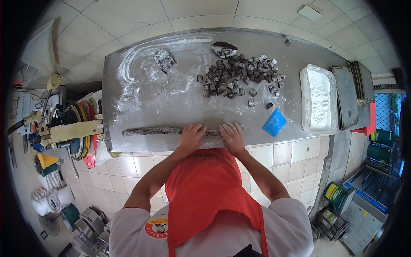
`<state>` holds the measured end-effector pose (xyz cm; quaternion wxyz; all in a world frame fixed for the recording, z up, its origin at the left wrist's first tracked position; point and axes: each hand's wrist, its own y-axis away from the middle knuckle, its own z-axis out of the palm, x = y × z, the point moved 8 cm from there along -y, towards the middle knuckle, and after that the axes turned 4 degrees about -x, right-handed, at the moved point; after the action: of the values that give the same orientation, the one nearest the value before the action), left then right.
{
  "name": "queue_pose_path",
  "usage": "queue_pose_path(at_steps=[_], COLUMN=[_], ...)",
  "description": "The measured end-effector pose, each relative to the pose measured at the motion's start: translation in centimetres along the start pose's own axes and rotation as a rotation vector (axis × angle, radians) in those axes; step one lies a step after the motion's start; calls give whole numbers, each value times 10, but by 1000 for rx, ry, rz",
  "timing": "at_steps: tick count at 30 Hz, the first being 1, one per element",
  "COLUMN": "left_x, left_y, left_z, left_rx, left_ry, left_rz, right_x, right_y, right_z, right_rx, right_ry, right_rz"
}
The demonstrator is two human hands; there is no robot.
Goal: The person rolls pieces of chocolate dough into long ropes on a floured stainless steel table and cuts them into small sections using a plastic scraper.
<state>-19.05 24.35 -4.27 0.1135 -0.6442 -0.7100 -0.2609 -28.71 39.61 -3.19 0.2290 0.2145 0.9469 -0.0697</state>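
Note:
A long rope of dark dough (154,131), dusted with flour, lies along the near edge of the metal table (171,107). My left hand (192,136) rests over it near the middle, fingers laid across the top. Toward its right end, my right hand (232,135) lies on the rope with the fingers spread. Parts of the rope are hidden under both hands. Farther back is a heap of small cut dough pieces (244,73), floury and dark. A blue plastic dough scraper (274,123) lies to the right of my right hand.
A larger dark dough lump (224,49) sits behind the heap, and a floured dough slab (165,60) lies back left. At right stand a white tub (305,98) of flour (320,98) and dark baking trays (345,96). A machine (75,130) adjoins the table's left end.

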Motion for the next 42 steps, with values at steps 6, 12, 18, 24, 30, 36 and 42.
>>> queue_pose_path(at_steps=[6, 12, 18, 24, 30, 36, 42], left_x=[25, -33, -4, -90, -204, -192, -186], left_y=[-15, -90, -21, 97, 19, 56, 167], left_z=[13, -62, 0, -43, -125, -100, -76], left_rx=[111, 297, 152, 245, 307, 276, 219], left_ry=[-296, -336, -86, -199, -359, -147, -61], left_rz=[-92, -427, -95, -352, -641, -333, -213], right_x=[-26, 17, -12, -122, -140, -150, -245], right_y=[-7, -127, -40, -53, -205, -169, -118], right_z=[39, -9, 39, 71, 80, 100, 142], right_rx=[38, 93, -118, -150, -67, -92, -86], right_ry=[196, 312, 169, 25, 208, 228, 142], right_rz=[197, 286, 178, 11, 201, 172, 183])
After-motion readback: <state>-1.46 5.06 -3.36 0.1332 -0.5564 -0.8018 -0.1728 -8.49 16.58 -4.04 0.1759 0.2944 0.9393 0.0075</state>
